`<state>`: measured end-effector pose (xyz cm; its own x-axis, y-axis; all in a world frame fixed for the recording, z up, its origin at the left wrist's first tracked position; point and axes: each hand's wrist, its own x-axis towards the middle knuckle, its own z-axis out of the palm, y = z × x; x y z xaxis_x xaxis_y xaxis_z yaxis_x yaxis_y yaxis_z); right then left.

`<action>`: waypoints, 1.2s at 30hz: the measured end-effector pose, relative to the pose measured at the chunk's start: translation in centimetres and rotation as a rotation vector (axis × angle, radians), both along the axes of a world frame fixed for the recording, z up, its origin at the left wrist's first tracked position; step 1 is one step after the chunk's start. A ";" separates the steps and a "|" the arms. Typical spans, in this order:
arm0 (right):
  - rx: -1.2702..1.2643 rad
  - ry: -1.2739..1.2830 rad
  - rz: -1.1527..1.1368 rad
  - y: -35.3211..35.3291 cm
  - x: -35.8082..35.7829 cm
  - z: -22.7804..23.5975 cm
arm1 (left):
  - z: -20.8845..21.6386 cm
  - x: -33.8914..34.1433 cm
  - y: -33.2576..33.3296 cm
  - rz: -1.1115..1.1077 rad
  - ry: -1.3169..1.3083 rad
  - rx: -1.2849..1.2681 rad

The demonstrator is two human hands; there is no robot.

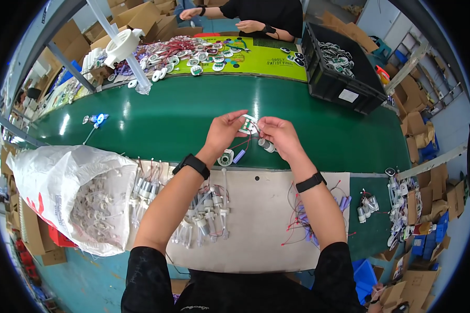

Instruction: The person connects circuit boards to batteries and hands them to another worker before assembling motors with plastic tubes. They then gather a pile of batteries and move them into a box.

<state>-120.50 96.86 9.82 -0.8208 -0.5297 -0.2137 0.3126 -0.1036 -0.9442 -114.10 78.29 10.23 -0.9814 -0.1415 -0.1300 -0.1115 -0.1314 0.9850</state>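
Note:
Above the green bench, my left hand [224, 133] is closed on the edge of a small round white-and-green circuit board [249, 124]. My right hand [279, 135] pinches at the board's right side; what lies between its fingertips is too small to make out. Thin red and dark wires hang from the board. Below it lie a purple cylindrical battery [239, 156] and a white ring-shaped part [226, 157]. Close under my right fingers is a small silvery motor [266, 145] with a white end.
On the grey mat [256, 235] lie pump-like motor parts [206, 211] and wired purple batteries [305, 219]. A white sack [62, 188] of clear plastic pieces is at left. Beyond are heaped wired discs [193, 52], a black crate [339, 68] and a person [266, 21].

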 end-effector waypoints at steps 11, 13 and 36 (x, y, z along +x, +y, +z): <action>0.022 0.004 0.020 0.3 -0.5 -0.2 | 0.1 -0.5 0.3 -0.017 -0.014 -0.067; 0.011 -0.001 0.019 0.3 -0.6 -0.3 | -0.1 -0.6 0.4 -0.011 0.009 -0.047; -0.148 0.222 -0.744 0.1 7.1 2.1 | 9.3 -12.2 -2.8 0.045 0.107 -0.081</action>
<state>-113.36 96.93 11.94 -0.9859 0.1652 0.0261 -0.0819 -0.3410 -0.9365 -126.26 75.52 19.49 -0.9815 -0.1910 -0.0113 -0.0011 -0.0534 0.9986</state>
